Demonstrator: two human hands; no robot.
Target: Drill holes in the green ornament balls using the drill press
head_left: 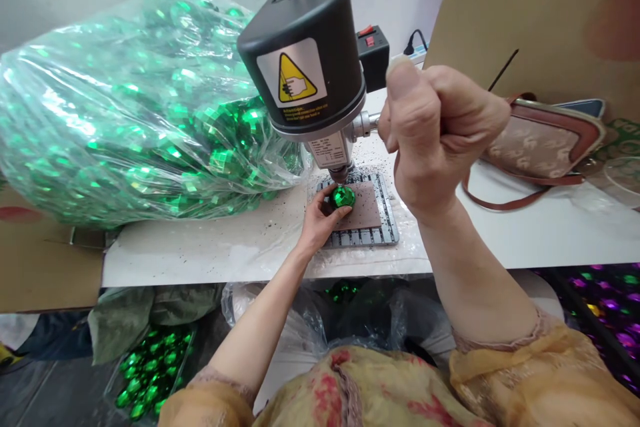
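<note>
With our left hand (316,221) we pinch a glossy green ball (343,197), its many flat facets glinting inside that grip; to its right, our right hand (433,130) curls tight, its palm hidden.

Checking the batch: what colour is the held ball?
The ball is shiny green, clearest in the head view.
</note>
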